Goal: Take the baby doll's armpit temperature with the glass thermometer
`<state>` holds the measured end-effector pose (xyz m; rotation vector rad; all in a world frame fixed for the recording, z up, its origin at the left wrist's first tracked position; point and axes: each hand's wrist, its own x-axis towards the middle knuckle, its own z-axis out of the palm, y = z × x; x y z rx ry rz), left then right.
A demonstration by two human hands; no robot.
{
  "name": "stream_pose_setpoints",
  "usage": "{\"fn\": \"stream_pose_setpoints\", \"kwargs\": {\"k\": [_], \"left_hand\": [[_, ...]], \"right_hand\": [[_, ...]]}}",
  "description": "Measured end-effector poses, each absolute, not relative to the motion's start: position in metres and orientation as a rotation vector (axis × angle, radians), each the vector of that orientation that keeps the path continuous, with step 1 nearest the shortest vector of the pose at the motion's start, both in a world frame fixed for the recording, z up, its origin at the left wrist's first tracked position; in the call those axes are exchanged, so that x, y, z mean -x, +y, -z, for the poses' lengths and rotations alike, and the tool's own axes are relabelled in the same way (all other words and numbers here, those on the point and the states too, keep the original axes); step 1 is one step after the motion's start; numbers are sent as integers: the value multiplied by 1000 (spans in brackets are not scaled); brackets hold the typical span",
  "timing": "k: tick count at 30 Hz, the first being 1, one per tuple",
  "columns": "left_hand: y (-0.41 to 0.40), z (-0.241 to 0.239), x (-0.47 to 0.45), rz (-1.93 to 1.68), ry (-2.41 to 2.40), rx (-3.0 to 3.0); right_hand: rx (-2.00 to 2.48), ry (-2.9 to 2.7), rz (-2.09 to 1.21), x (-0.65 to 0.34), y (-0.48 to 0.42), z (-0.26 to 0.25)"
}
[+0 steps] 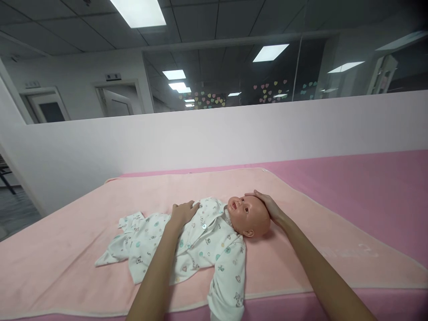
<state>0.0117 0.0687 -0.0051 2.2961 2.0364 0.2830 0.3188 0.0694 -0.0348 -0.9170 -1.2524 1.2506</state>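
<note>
A baby doll (pixel 256 218) lies on its back, its head to the right and its legs to the left. It wears a white printed top (pixel 207 252) with snap buttons and matching trousers (pixel 147 240). My left hand (pixel 184 212) rests on the doll's belly, fingers stretched over the cloth. Against the crown of the doll's head lies my right hand (pixel 267 206), its fingers extended along the far side. One sleeve (pixel 229 285) reaches toward me over the near edge of the blanket. The doll's hands and feet are hidden in the clothes.
A peach blanket (pixel 83 223) lies under the doll on a pink padded surface (pixel 374 191). Behind it runs a low white wall (pixel 214 138) topped by a glass window (pixel 220 76). Floor (pixel 20 209) shows beyond the left side.
</note>
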Motion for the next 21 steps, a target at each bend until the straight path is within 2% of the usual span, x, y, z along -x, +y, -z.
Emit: {"fn": "stream_pose_setpoints", "kwargs": {"k": [5, 10, 17, 21], "left_hand": [[69, 6, -11, -284, 2032, -2300], [69, 5, -12, -294, 2036, -2293], [70, 6, -11, -287, 2041, -2296], [69, 5, -12, -285, 2041, -2295]], "right_hand": [[910, -1143, -1180, -320, 71, 34], [914, -1298, -1353, -315, 61, 32], [900, -1178, -1195, -320, 68, 31], [907, -1254, -1282, -314, 61, 27]]}}
